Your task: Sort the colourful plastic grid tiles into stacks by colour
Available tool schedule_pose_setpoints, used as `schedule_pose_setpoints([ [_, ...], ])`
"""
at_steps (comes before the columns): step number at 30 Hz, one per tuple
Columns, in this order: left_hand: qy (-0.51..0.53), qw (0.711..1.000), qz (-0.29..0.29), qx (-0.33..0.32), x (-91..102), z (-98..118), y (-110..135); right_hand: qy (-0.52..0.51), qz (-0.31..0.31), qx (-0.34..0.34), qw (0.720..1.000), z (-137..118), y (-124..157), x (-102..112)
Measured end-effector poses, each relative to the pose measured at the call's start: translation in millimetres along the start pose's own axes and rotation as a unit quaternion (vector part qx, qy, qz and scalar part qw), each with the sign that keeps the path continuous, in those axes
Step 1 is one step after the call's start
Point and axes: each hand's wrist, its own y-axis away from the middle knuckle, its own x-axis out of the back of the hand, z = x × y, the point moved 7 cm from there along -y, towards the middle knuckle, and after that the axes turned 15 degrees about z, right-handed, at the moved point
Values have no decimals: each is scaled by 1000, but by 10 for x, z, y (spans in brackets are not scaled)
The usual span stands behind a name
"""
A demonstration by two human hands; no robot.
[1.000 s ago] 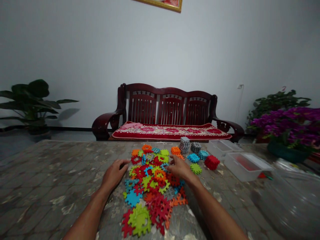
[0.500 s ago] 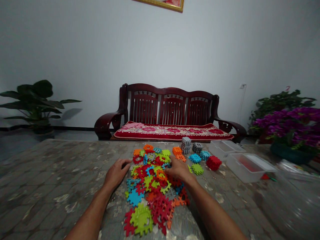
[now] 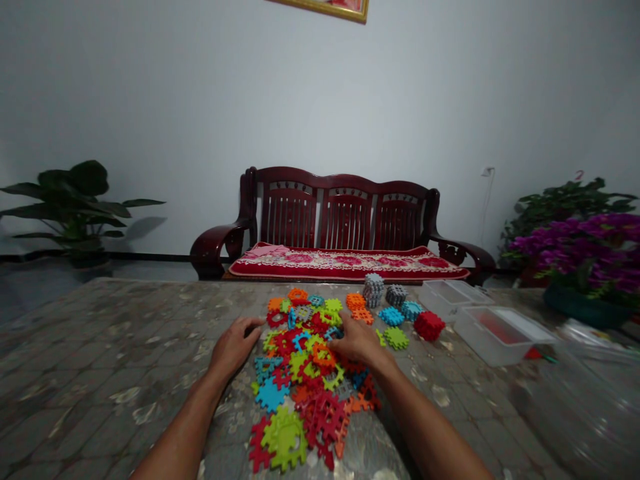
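A loose pile of plastic gear-shaped toy pieces (image 3: pixel 287 343) in red, green, blue, orange and grey lies on the table before me. My left hand (image 3: pixel 236 345) rests on the table at the pile's left edge, thumb and fingers apart, nothing in it. Over the right side of the pile is my right hand (image 3: pixel 360 341), its thumb and forefinger spread beside a blue piece (image 3: pixel 332 333); the other fingers are hidden, so a grip cannot be made out. Close to me, a large green gear piece (image 3: pixel 284 437) lies partly over a red piece (image 3: pixel 260 445).
Right of the pile are grey stacked pieces (image 3: pixel 373 291), dark grey pieces (image 3: pixel 397 295), orange pieces (image 3: pixel 356 301), blue pieces (image 3: pixel 391 316), green pieces (image 3: pixel 397 338) and red pieces (image 3: pixel 429 325). Clear plastic boxes (image 3: pixel 493 347) and purple flowers (image 3: pixel 583 247) are farther right. A wooden bench (image 3: pixel 345 200) stands behind the table.
The whole view has shifted very slightly. Both hands and the pieces keep the same places.
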Motion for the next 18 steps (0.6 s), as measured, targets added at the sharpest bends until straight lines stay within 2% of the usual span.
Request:
schedule_pose_setpoints([
  [11,-2,1000,-7,2,-12,-16,-1,-13,11,-10,1000,-80,7,-3],
  [18,5,1000,6,-6,-17,-28,2,-104,-4,-5,995,85,-39,-86],
])
